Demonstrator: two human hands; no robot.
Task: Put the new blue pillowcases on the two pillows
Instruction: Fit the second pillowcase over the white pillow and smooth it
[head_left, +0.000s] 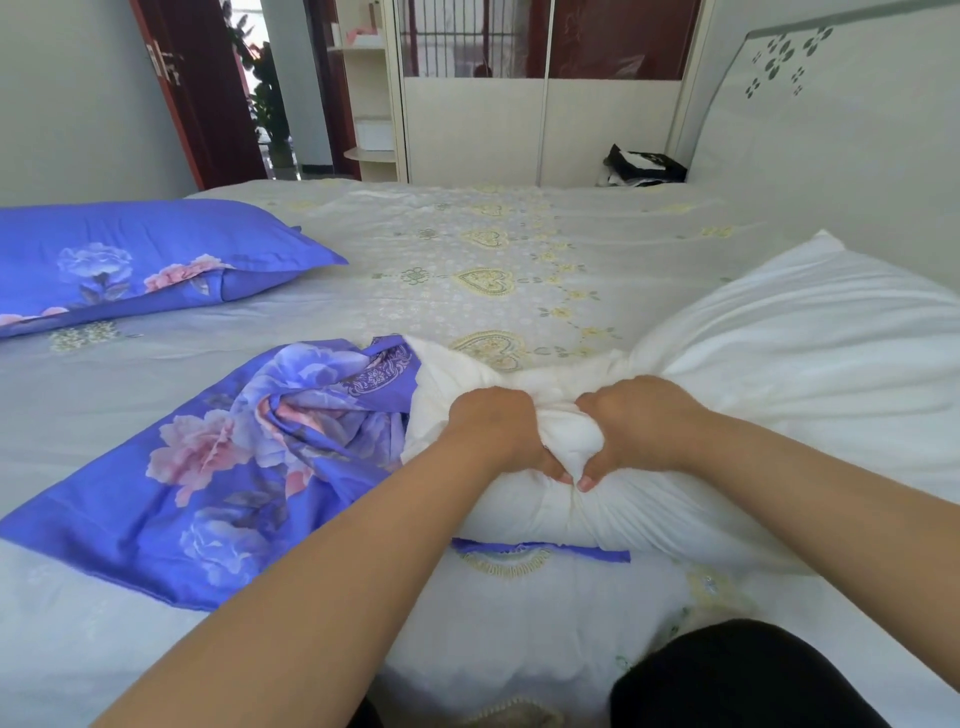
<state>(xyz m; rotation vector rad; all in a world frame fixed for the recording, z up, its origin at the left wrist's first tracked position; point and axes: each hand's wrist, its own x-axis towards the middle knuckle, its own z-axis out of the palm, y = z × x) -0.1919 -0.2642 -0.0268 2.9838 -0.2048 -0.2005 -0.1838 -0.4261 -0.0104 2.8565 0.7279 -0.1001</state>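
Observation:
A bare white pillow (810, 374) lies across the right side of the bed. My left hand (496, 428) and my right hand (636, 423) sit side by side, both squeezing its near left end into a bunch. A blue pillowcase with pink and lilac flowers (218, 467) lies crumpled and mostly flat to the left, its open end touching the bunched pillow end. A thin strip of the same blue cloth (540, 550) shows under the pillow. A second pillow in a blue flowered case (130, 260) rests at the far left.
The bed has a pale sheet with yellow heart embroidery (483, 280). A white headboard (831, 130) rises at the right. A dark bag (644, 166) sits beyond the bed by a wardrobe (540, 104). My dark-clothed knee (743, 680) is at the bottom.

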